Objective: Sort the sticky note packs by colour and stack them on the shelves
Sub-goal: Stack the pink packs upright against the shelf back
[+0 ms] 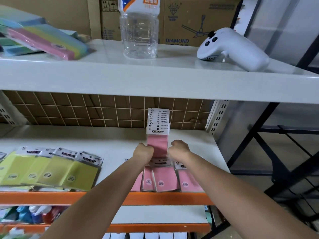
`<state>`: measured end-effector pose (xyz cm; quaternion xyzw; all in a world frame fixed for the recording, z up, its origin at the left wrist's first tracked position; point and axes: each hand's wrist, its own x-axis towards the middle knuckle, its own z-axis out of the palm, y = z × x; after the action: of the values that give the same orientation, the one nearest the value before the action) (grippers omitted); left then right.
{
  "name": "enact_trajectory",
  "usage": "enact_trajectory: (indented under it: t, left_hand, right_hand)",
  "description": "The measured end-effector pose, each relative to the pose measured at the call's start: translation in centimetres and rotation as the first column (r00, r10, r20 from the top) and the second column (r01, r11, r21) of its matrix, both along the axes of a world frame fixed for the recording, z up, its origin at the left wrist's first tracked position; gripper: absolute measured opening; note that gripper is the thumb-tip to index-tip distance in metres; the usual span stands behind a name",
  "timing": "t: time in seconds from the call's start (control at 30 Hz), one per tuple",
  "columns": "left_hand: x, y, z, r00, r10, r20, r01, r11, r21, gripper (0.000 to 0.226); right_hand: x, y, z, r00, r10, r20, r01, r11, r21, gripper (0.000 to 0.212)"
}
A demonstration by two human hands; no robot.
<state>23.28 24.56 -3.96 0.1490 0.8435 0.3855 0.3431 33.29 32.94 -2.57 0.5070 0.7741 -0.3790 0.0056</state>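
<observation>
Roughly midway: both the left hand (pixel 144 150) and right hand (pixel 178 149) grip an upright stack of pink sticky note packs (pixel 158 133) on the white middle shelf (pixel 120 140), loose pink packs (pixel 164 176) in front of it and fanned yellow packs (pixel 51 168) at its left awaiting stacking.

A clear plastic bottle (pixel 139 30) stands upright on the top level of the rack, its white label printed in orange and blue. To the right of the bottle, a white handheld controller (pixel 231 47) lies on its side, its dark buttons facing the camera. Behind the bottle, brown cardboard boxes (pixel 198 21) stand side by side; the one to its right bears the word DIAMOND and a ceiling-fan drawing. Below the bottle, a wire grid (pixel 103 111) backs the middle level, with more brown cardboard behind it. Far below and to the left of the bottle, blurred blue, white and red items (pixel 37 213) sit on a lower level.
</observation>
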Motion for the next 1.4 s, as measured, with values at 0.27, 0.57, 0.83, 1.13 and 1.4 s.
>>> enact_trajectory:
  t: [0.27,0.57,0.83,1.13,1.4]
  left_hand:
    - [1.9,-2.1,1.9,0.957,-0.156,-0.247,0.119,0.98,-0.157,0.014]
    - [5.4,-4.0,2.6,0.956,-0.255,-0.147,0.224,0.954,-0.199,0.016]
    - [4.8,-4.8,2.8,0.962,-0.227,-0.151,0.2,0.965,-0.171,0.019]
    - [3.0,-3.0,3.8,0.932,-0.135,-0.336,0.121,0.991,-0.064,0.033]
    - [1.3,-2.2,2.9,0.924,-0.195,-0.329,0.212,0.977,0.018,0.043]
  right_hand:
    - [1.7,-1.1,0.8,0.975,0.075,0.21,-0.067,0.997,-0.043,0.014]
    - [3.0,-3.1,-0.2,0.949,0.122,0.29,-0.108,0.992,-0.062,0.016]
    - [2.9,-4.0,-0.5,0.984,0.02,0.176,-0.016,1.0,-0.023,0.016]
    - [1.1,-3.2,1.8,0.985,-0.105,-0.138,0.115,0.991,0.064,0.036]
    - [0.2,-2.5,1.1,0.952,-0.092,-0.292,0.108,0.993,0.039,0.053]
